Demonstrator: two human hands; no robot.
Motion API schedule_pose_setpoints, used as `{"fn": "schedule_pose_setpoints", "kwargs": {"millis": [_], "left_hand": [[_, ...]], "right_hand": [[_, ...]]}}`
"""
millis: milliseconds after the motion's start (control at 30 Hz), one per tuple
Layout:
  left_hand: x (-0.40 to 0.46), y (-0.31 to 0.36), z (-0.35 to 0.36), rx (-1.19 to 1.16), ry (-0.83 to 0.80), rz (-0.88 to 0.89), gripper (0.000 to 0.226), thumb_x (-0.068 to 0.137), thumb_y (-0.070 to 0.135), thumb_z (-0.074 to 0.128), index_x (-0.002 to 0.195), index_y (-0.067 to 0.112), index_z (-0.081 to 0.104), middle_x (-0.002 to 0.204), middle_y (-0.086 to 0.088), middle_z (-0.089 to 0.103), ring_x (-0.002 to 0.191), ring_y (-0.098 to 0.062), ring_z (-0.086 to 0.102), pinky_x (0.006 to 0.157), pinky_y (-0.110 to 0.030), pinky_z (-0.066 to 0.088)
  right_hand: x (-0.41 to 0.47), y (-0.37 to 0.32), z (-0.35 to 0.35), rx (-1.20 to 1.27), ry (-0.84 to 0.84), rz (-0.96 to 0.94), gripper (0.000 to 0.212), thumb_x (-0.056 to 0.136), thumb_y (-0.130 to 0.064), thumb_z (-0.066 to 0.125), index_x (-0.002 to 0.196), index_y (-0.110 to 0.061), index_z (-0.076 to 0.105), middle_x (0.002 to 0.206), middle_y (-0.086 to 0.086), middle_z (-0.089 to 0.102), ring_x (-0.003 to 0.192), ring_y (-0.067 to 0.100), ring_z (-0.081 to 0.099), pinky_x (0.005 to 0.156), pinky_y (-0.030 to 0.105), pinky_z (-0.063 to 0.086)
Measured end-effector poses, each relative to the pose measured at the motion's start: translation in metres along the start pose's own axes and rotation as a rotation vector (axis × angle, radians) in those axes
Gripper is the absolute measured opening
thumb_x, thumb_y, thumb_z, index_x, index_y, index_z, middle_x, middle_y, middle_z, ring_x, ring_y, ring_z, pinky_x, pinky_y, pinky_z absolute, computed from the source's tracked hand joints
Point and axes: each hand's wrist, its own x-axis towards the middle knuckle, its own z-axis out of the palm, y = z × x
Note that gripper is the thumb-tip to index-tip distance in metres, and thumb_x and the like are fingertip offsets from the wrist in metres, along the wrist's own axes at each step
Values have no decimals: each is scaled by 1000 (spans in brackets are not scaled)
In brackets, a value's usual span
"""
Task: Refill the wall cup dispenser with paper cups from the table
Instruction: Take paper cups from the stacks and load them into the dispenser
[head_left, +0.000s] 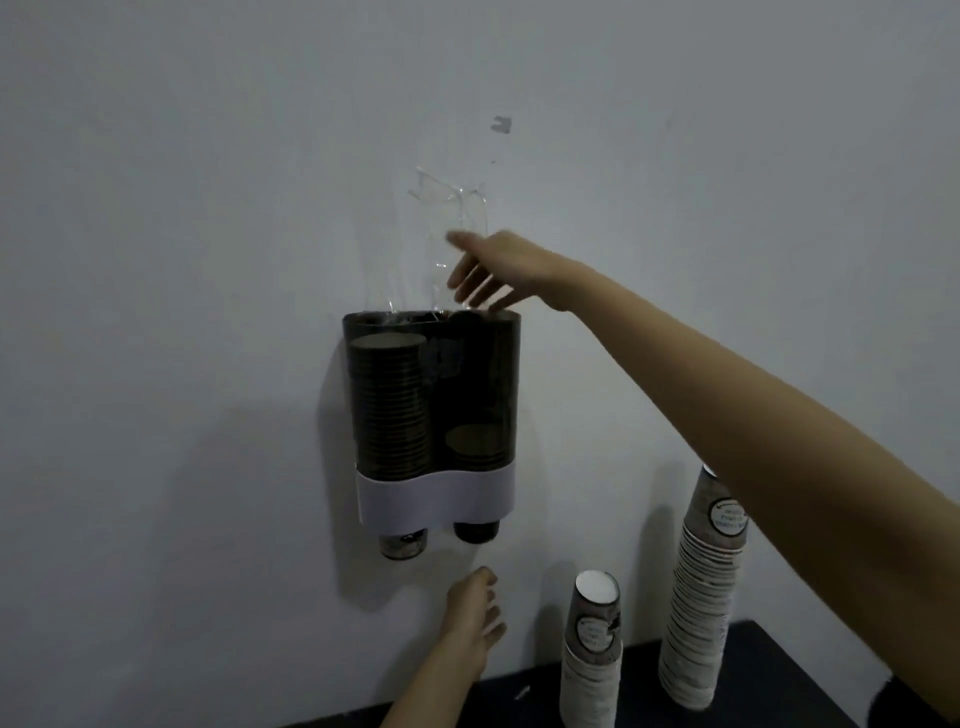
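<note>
Right forearm crosses the right side of the frame from the lower right corner up toward centre; right hand sits just above the open top of the wall cup dispenser, fingers spread and extended, touching a clear plastic sleeve that stands up out of the dispenser top; whether they pinch it, cannot tell; left hand at lower centre, below the dispenser outlets, fingers loosely curled, holding nothing visible; dispenser is dark, translucent, two columns, white wavy band low on it; left column nearly full of cups, right column holds only a short stack near the bottom; one cup pokes out under each column; dark table in lower right carries a short stack of paper cups and a tall stack of paper cups right of it, partly behind the forearm; pale wall fills the rest.
</note>
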Motion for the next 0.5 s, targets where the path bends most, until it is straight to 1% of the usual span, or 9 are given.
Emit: {"fn": "schedule_pose_setpoints", "kwargs": {"millis": [100,167,200,267,333,367,400,433,500], "left_hand": [[4,-18,-1,240,-41,36,6,90,12,47,88,7,49,88,-7,46,82,-22,46,68,-29,41],[7,-35,0,390,-77,57,5,90,13,46,87,10,48,82,-4,46,80,-20,46,60,-24,38],[8,-43,1,464,-107,59,5,90,13,46,93,11,49,87,-4,50,84,-20,48,58,-22,40],[17,-63,4,649,-176,79,25,89,14,50,113,7,48,111,-8,57,96,-21,56,68,-22,50],[29,-79,7,825,-187,104,47,86,14,55,128,1,38,131,-16,50,116,-27,52,90,-26,47],[32,-86,10,888,-193,105,54,84,14,57,130,0,34,135,-17,46,122,-28,48,95,-28,43],[35,-93,14,928,-196,111,58,83,14,60,132,-1,33,137,-17,44,124,-28,45,97,-29,40],[38,-99,18,936,-210,113,63,81,15,63,133,-1,32,138,-16,43,126,-27,44,100,-30,39],[48,-114,27,920,-223,138,75,73,21,71,135,0,33,140,-16,44,128,-27,45,104,-34,39]], "right_hand": [[-44,32,-2,258,380,-127,37,94,-36,40,71,-17,61,76,0,64,75,15,57,69,26,45],[-78,75,3,340,518,-118,30,93,-28,43,70,-19,61,77,-2,64,78,13,58,71,26,46],[-94,103,10,371,554,-72,28,93,-24,44,70,-20,60,77,-2,64,78,12,58,72,25,46],[-128,167,34,411,574,86,25,92,-15,46,71,-20,59,75,-1,62,76,13,56,70,27,45],[-158,235,71,397,510,295,10,88,-9,53,84,-15,59,78,2,60,76,17,54,68,28,43],[-173,264,91,363,431,433,15,85,-6,59,99,-10,57,87,6,59,82,20,53,69,27,43],[-185,290,112,315,331,550,39,80,-4,64,116,-5,49,99,11,58,89,22,53,73,28,44],[-194,311,131,263,243,620,61,76,-5,70,128,-2,38,113,15,54,97,23,52,80,28,44],[-204,337,161,183,178,652,91,69,-11,77,139,-1,21,132,18,46,116,26,50,95,31,41]]}}
